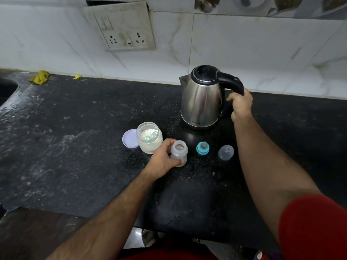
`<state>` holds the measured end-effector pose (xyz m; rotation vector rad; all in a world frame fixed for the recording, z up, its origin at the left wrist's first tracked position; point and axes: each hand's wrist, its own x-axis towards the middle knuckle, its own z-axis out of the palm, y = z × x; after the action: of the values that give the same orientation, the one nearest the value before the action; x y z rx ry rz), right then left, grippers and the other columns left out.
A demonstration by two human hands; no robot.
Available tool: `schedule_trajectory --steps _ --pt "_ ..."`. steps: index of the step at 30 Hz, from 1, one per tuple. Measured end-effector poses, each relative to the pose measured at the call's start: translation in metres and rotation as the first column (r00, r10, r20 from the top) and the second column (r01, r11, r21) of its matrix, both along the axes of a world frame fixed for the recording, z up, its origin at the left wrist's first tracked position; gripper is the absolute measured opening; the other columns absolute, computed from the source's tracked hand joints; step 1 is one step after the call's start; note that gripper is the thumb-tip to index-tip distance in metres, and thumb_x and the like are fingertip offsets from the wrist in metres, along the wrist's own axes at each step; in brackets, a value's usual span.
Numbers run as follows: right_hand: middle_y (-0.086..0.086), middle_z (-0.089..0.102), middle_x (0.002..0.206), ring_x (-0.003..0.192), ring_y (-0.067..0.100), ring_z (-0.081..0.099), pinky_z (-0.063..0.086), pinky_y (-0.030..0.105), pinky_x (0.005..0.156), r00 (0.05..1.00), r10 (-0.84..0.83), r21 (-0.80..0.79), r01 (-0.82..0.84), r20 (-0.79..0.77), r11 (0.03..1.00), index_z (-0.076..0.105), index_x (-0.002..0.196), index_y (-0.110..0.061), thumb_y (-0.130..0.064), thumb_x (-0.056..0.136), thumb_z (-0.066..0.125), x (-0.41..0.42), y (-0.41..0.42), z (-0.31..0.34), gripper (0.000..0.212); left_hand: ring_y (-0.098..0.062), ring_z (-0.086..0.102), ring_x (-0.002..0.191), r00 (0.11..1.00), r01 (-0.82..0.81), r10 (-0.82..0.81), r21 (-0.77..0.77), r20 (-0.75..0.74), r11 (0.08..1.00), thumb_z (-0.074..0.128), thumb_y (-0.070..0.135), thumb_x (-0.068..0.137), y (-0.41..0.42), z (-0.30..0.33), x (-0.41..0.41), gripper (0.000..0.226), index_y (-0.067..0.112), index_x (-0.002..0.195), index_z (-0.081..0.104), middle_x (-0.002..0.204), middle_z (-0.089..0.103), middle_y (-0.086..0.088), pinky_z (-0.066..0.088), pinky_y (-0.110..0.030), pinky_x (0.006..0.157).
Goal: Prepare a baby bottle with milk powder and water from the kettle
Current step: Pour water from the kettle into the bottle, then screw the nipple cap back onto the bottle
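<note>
An open, translucent baby bottle (179,152) stands upright on the black counter (75,147). My left hand (163,160) grips it around the body. A steel kettle (201,100) with a black lid stands behind it. My right hand (240,105) grips the kettle's black handle (232,84). Left of the bottle stands an open jar of milk powder (149,137) with a scoop inside. Its lilac lid (130,138) lies beside it. The teal-ringed teat (202,147) and the clear cap (226,152) sit to the bottle's right.
A tiled wall with a socket panel (123,29) rises behind the counter. A sink edge (7,89) is at the far left, with a yellow cloth (40,77) near it. The counter's front edge runs along the bottom.
</note>
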<state>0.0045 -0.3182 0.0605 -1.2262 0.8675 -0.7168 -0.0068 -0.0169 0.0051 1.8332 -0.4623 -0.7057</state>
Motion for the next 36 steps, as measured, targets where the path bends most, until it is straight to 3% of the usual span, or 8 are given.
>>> schedule_trajectory --steps 6,12,16,22,25,29,32,36 --pt "-0.003 0.057 0.071 0.074 0.014 0.055 0.047 0.027 0.071 0.995 0.074 -0.018 -0.075 -0.068 0.997 0.063 0.08 -0.018 0.013 0.072 0.057 -0.01 -0.005 -0.002 0.032 -0.015 0.064 0.11 1.0 0.0 0.0 -0.012 0.0 1.0 0.082 0.002 0.068 0.002 0.002 -0.002 0.057 0.028 0.109 0.054 0.111 0.066 0.006 0.05 -0.04 0.103" --pt "0.004 0.068 0.099 0.1 0.021 0.064 0.051 0.033 0.089 0.964 0.142 -0.099 -0.167 -0.224 0.981 0.064 0.109 -0.014 -0.004 0.085 0.068 -0.017 -0.01 0.001 0.027 -0.013 0.064 0.107 0.999 -0.017 0.018 -0.016 0.036 1.0 0.082 0.002 0.068 0.0 0.007 -0.007 0.056 0.033 0.105 0.053 0.109 0.066 0.007 0.049 -0.036 0.103" --pt "0.008 0.064 0.114 0.109 0.022 0.061 0.05 0.033 0.09 0.917 0.157 -0.177 -0.234 -0.367 0.956 0.054 0.125 -0.009 -0.005 0.084 0.069 -0.03 -0.007 0.001 0.044 -0.01 0.064 0.105 0.999 -0.017 0.019 -0.027 0.049 0.999 0.082 -0.002 0.069 -0.001 0.008 -0.013 0.057 0.032 0.104 0.053 0.108 0.066 0.009 0.049 -0.032 0.101" --pt "0.0 0.065 0.107 0.098 0.017 0.063 0.051 0.033 0.089 0.897 -0.209 -0.591 -0.069 -0.389 0.804 0.061 0.118 -0.017 -0.019 0.084 0.065 -0.07 0.031 0.021 0.035 0.007 0.062 0.093 0.998 -0.043 0.047 -0.061 0.052 0.997 0.079 -0.007 0.071 0.002 0.006 -0.028 0.057 0.027 0.108 0.052 0.106 0.065 0.012 0.047 -0.02 0.094" --pt "-0.007 0.064 0.081 0.08 0.014 0.062 0.049 0.028 0.077 0.911 -0.077 -0.569 -0.185 -0.405 0.801 0.068 0.102 -0.017 -0.02 0.084 0.067 -0.097 0.072 0.015 0.018 0.002 0.062 0.098 0.995 -0.07 0.074 -0.058 0.068 0.996 0.08 -0.006 0.072 0.007 0.003 -0.034 0.057 0.024 0.111 0.052 0.107 0.065 0.012 0.047 -0.02 0.094" --pt "0.004 0.067 0.105 0.094 0.017 0.063 0.044 0.024 0.083 0.795 0.079 -0.482 -0.44 -0.602 0.757 0.067 0.11 -0.014 -0.021 0.084 0.072 -0.119 0.111 -0.03 0.027 -0.001 0.062 0.1 0.991 -0.112 0.115 -0.051 0.069 0.992 0.079 -0.005 0.072 0.016 -0.001 -0.038 0.057 0.033 0.106 0.053 0.108 0.066 0.012 0.047 -0.017 0.091" --pt "0.009 0.064 0.123 0.113 0.026 0.06 0.044 0.034 0.099 0.712 0.07 -0.472 -0.531 -0.698 0.703 0.058 0.128 -0.013 -0.025 0.086 0.072 -0.12 0.121 -0.054 0.045 -0.002 0.063 0.099 0.989 -0.138 0.141 -0.065 0.051 0.988 0.079 -0.007 0.072 0.021 -0.005 -0.04 0.058 0.033 0.105 0.053 0.108 0.067 0.011 0.048 -0.018 0.091" --pt "0.012 0.06 0.128 0.116 0.029 0.059 0.045 0.037 0.096 0.644 0.066 -0.452 -0.602 -0.762 0.658 0.052 0.132 -0.01 -0.028 0.084 0.076 -0.108 0.128 -0.059 0.056 -0.005 0.063 0.102 0.989 -0.138 0.141 -0.062 0.043 0.988 0.079 -0.007 0.072 0.023 -0.01 -0.044 0.059 0.032 0.107 0.053 0.11 0.067 0.009 0.048 -0.022 0.096"
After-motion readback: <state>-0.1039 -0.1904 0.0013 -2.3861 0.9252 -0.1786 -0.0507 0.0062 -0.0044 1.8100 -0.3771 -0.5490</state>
